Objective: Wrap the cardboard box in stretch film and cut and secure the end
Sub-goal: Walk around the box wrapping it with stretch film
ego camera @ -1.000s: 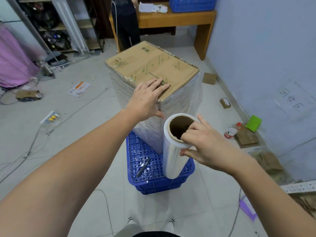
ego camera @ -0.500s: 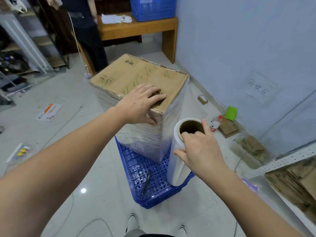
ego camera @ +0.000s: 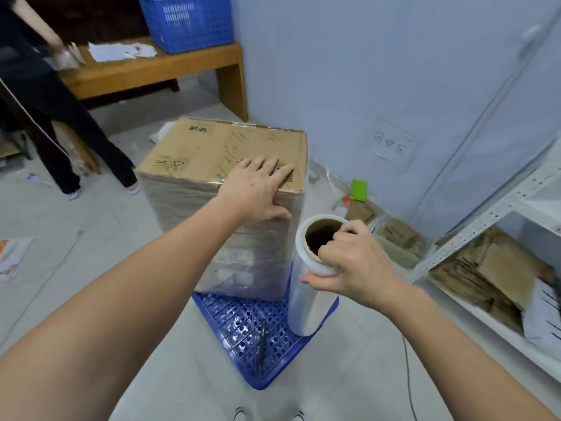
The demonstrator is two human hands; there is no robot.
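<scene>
A tall cardboard box stands on a blue plastic crate, its sides covered in clear stretch film. My left hand rests flat on the box's top near corner, thumb down on the filmed side. My right hand grips the top rim of an upright stretch film roll, fingers hooked into its cardboard core. The roll hangs just right of the box's near corner, and a sheet of film runs from it to the box's right side.
A dark knife-like tool lies on the crate. A person in dark clothes stands at the back left by a wooden table bearing a blue basket. White shelving with flattened cardboard is at the right. Scraps line the wall.
I have moved round the box to the right, so the view has swung. The roll has travelled with my right hand round the near corner. My left hand stays on the top.
</scene>
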